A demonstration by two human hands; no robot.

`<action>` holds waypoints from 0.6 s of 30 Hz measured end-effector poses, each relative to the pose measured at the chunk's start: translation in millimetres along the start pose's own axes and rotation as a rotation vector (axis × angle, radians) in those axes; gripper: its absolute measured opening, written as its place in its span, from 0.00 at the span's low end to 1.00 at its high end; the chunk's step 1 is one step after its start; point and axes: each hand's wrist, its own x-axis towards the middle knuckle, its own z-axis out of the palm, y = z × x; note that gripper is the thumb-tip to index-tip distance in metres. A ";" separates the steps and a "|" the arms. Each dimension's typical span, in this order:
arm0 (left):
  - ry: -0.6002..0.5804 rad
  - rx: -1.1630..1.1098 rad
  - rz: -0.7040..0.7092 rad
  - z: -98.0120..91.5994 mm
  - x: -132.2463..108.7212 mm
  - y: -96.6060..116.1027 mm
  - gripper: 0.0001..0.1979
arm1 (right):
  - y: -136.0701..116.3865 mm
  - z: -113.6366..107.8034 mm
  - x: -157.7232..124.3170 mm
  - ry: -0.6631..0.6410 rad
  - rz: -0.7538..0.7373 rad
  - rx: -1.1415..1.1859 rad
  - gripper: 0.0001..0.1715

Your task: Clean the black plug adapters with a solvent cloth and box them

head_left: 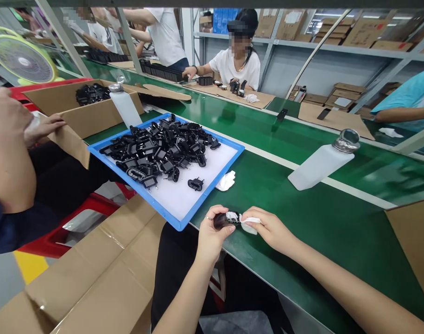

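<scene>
Left hand gripping black plug adapter, right hand pinching white cloth on it, adapter partly hidden

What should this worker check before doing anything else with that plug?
1. Left hand grips the black plug: ok.
2. Right hand presses the white cloth to the plug: ok.
3. Plug is clean: cannot tell, the hands and cloth cover much of it.
4. Spare white cloth lies on the green conveyor belt beside the blue tray: ok.
5. Loose plug lies apart from the pile of black plugs on the tray: ok.
</scene>
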 end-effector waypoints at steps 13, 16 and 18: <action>-0.040 0.058 0.137 -0.8 -0.7 -2.8 0.15 | 1.2 -53.0 48.7 -0.290 0.243 -0.324 0.13; -0.049 0.015 0.154 -0.4 -0.3 -4.4 0.16 | -7.7 -46.5 66.4 -0.165 0.230 -0.609 0.19; -0.058 0.033 0.172 -0.6 -0.3 -4.8 0.15 | -12.2 -40.3 70.2 -0.234 0.269 -0.667 0.20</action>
